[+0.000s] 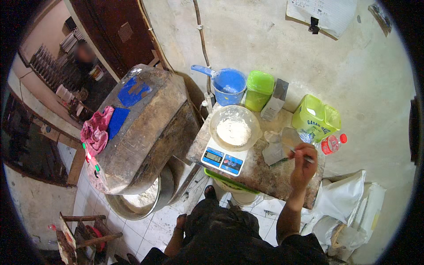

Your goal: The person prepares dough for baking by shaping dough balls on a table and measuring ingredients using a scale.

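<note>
My right hand is closed around a thin pale-handled utensil over the right side of the worktable; its far end is blurred. Close by lie an opened silver packet and a blurred translucent brownish thing. To the left, a translucent bowl of white powder rests on a white and blue digital scale. Hanging low beside my body is my left hand, away from the table, its fingers mostly hidden.
A blue dipper, a lidded green container, a silver-white packet, an open green divided container and a red-capped bottle line the back and right. Left stands a large machine over a metal bowl. White sacks slump at right.
</note>
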Available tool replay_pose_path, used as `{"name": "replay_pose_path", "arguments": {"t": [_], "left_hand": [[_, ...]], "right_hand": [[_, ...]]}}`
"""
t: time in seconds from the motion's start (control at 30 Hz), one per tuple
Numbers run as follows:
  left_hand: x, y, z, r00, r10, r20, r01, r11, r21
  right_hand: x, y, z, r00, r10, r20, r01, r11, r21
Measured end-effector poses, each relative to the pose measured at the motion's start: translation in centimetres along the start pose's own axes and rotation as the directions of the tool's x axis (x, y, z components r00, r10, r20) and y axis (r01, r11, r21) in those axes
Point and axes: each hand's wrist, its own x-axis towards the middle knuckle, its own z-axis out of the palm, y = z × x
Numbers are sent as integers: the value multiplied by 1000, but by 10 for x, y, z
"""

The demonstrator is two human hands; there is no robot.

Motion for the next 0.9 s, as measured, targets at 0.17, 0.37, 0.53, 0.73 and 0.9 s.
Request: {"name": "replay_pose_path", "arguments": {"t": [0.17,0.37,0.53,0.73,0.9], "left_hand": [[1,25,-2,974,-228,10,208,871,-446],[11,13,5,981,-187,58,193,872,-450],[13,-7,7,906,-395,153,411,729,-547],[10,-15,27,960,-262,93,266,767,-583],[11,-27,27,997,-10,74,11,1000,-8]], "right_hand": [[-3,-10,-35,970,-126,-209,121,992,-38],[-13,2,-53,963,-87,-257,67,994,-87],[-16,14,-57,986,-48,-158,31,994,-104],[-4,19,-59,991,-125,-55,112,973,-200],[36,40,-52,983,-97,157,135,959,-249]]}}
